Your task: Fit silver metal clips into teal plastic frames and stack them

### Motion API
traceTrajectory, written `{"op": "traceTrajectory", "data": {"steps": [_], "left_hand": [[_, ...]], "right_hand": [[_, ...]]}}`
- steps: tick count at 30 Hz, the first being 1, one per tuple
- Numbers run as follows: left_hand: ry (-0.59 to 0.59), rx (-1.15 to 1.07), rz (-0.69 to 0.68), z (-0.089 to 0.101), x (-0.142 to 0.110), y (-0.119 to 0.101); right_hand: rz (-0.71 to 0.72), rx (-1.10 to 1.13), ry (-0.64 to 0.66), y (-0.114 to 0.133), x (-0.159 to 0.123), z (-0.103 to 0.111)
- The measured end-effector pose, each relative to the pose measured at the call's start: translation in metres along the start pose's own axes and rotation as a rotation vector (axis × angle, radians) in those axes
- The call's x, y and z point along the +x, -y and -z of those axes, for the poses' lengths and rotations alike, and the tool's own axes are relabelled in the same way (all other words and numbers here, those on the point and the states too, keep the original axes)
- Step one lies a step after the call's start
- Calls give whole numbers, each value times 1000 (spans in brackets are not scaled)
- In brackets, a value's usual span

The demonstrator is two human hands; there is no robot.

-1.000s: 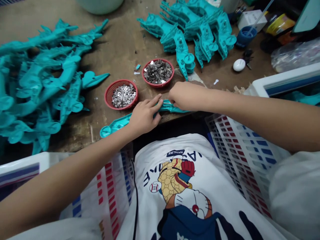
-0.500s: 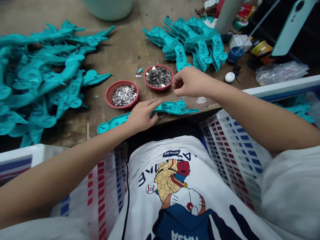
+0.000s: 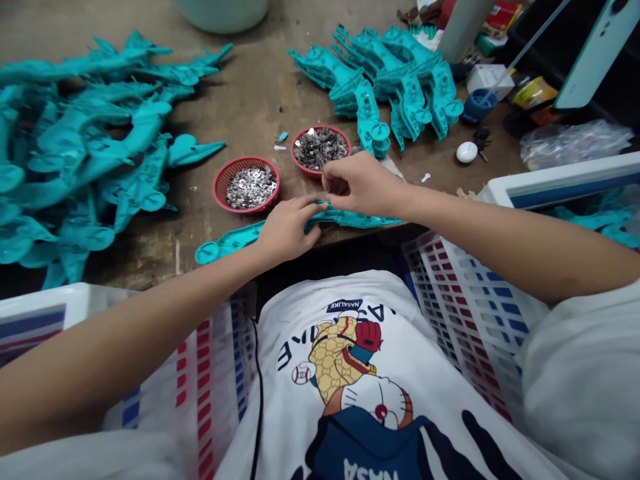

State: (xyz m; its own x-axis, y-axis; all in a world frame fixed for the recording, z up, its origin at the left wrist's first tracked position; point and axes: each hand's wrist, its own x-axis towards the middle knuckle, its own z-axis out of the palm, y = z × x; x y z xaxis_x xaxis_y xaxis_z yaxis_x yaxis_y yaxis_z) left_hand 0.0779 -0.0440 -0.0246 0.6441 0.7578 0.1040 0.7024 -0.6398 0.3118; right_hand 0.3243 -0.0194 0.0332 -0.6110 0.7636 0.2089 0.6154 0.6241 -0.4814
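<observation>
Teal strip steadied by one hand at the bench's near edge

At the left end of the bench lay a tangled heap of teal parts. Right of it stood a red basket of bright metal pieces. In front, along the near edge, lay the teal strip. The left hand held it down by the middle, thumb towards the near edge and fingers over the top.

The strip looked light, stiff and fairly smooth, probably moulded plastic; its slim tapering right end seemed the likeliest part to snap. The broader middle looked the safest hold, taken from both long sides.

A second red basket, holding darker pieces, stood farther back. Just before it, over the strip, the right hand had its fingertips drawn into a pinch; whether they gripped anything could not be told. Farther right, towards the far edge, stood a row of teal parts.
</observation>
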Motion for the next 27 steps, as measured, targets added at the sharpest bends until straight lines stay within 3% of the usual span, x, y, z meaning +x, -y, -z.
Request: {"op": "traceTrajectory", "data": {"steps": [10,16,22,27], "left_hand": [[18,46,-7,-1,1,-1],[9,66,-22,-2,0,0],[15,61,-13,-1,0,-1],[27,61,1,-1,0,-3]], "right_hand": [[49,-13,20,-4,-3,-8],[46,24,-58,-4,-4,-7],[6,-16,78,0,-7,-10],[33,-12,-46,1,-5,-7]]}}
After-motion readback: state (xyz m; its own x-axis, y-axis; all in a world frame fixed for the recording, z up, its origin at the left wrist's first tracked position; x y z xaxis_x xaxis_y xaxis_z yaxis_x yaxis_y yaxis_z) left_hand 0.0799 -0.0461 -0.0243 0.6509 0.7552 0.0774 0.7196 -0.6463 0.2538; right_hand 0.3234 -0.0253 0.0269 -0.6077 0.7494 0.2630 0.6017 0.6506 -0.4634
